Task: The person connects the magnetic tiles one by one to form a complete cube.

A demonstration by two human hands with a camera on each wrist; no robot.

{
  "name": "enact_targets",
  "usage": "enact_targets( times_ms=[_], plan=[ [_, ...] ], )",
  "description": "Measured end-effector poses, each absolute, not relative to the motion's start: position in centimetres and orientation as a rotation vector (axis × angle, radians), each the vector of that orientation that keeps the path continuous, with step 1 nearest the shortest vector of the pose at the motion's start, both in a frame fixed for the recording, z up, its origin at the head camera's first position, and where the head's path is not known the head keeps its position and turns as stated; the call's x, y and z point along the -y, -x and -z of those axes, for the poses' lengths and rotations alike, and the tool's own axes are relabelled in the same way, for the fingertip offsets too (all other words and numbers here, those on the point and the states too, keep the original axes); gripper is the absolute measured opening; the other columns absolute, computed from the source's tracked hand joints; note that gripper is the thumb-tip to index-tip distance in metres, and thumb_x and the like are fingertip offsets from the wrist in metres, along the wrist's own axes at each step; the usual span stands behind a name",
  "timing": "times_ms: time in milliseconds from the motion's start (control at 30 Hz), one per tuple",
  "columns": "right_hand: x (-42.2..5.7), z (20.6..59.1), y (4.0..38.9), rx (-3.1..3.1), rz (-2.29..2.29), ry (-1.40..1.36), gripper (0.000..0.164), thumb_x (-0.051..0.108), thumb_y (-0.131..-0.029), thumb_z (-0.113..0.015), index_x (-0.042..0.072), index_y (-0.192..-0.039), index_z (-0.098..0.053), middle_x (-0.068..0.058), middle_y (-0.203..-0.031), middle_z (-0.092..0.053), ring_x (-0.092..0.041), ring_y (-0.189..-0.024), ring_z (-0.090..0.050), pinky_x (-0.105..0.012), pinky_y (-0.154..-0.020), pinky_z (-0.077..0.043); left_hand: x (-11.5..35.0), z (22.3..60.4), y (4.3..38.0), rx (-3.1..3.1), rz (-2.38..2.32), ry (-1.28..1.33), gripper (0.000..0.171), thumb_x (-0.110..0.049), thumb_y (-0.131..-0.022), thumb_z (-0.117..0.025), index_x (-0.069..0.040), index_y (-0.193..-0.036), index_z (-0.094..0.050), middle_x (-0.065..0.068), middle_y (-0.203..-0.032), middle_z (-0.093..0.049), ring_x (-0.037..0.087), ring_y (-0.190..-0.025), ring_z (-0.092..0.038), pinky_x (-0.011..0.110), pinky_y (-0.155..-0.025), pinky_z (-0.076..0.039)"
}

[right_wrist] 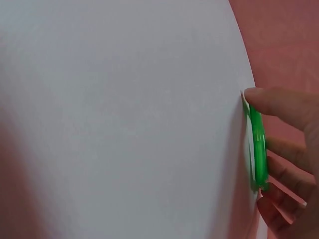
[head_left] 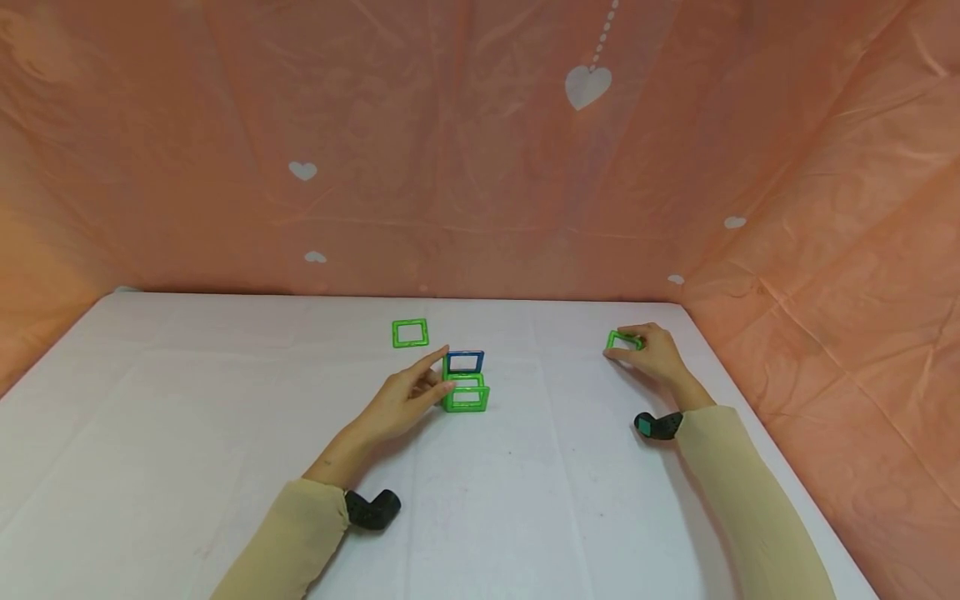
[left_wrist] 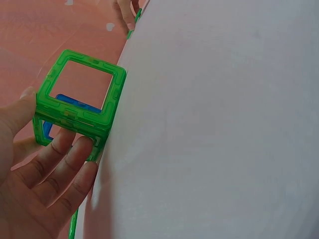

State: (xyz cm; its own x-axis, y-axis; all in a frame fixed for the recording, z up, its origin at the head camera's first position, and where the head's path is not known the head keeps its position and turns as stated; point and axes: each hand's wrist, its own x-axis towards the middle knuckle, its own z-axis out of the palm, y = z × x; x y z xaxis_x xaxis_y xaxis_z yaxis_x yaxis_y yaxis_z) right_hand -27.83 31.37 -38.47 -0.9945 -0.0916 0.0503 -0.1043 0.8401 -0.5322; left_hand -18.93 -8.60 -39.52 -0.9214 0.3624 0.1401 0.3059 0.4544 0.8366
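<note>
On the left, a beige sleeve is reaching in, and the left hand is gripping a boxlike tile structure by its left side with thumb and fingers. Just beyond that hand, a loose green square magnetic tile is lying flat on the white worktop. The structure is sitting near the middle, its green frames joining at the edges and a blue magnetic tile showing at its far end. Well apart to the right, the right hand is pinching another green magnetic tile between thumb and fingers, near the worktop's right edge.
</note>
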Motion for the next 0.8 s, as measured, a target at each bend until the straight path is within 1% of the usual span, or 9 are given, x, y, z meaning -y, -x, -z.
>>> enact_targets(
  times_ms=[167,467,633,800],
  plan=[
    [-31.2,38.5,27.8,2.984,-0.864,-0.169,0.058,0.03,-0.084,-0.072,-0.004,-0.128,-0.057,-0.03,-0.125,-0.052,-0.039,-0.11,-0.046,-0.051,-0.091,-0.04,8.6,39.5,18.9,-2.626,-1.496,-0.601,0.059,-0.02,-0.097,-0.058,-0.004,-0.148,-0.034,0.009,-0.097,-0.066,0.019,-0.09,-0.061,0.034,-0.081,-0.05],
    [-30.7,38.5,27.7,2.945,-0.908,-0.241,0.056,0.028,-0.082,-0.073,-0.002,-0.126,-0.059,-0.027,-0.12,-0.056,-0.039,-0.109,-0.049,-0.053,-0.091,-0.041,8.6,39.4,18.9,-2.63,-1.499,-0.594,0.059,-0.019,-0.096,-0.059,-0.004,-0.148,-0.035,0.009,-0.097,-0.066,0.019,-0.089,-0.061,0.034,-0.081,-0.05],
    [-30.5,38.7,27.7,2.912,-0.921,-0.302,0.053,0.027,-0.081,-0.074,-0.002,-0.124,-0.061,-0.026,-0.118,-0.059,-0.038,-0.107,-0.051,-0.05,-0.088,-0.043,8.6,39.4,18.9,-2.632,-1.495,-0.59,0.059,-0.02,-0.096,-0.058,-0.004,-0.148,-0.035,0.009,-0.098,-0.066,0.019,-0.09,-0.061,0.035,-0.082,-0.05],
    [-30.2,38.8,27.7,2.887,-0.926,-0.346,0.053,0.026,-0.08,-0.075,-0.002,-0.123,-0.062,-0.025,-0.116,-0.06,-0.036,-0.105,-0.051,-0.045,-0.086,-0.043,8.6,39.5,18.9,-2.634,-1.491,-0.591,0.059,-0.02,-0.097,-0.058,-0.004,-0.148,-0.035,0.009,-0.098,-0.067,0.019,-0.09,-0.061,0.036,-0.084,-0.05]
  ],
)
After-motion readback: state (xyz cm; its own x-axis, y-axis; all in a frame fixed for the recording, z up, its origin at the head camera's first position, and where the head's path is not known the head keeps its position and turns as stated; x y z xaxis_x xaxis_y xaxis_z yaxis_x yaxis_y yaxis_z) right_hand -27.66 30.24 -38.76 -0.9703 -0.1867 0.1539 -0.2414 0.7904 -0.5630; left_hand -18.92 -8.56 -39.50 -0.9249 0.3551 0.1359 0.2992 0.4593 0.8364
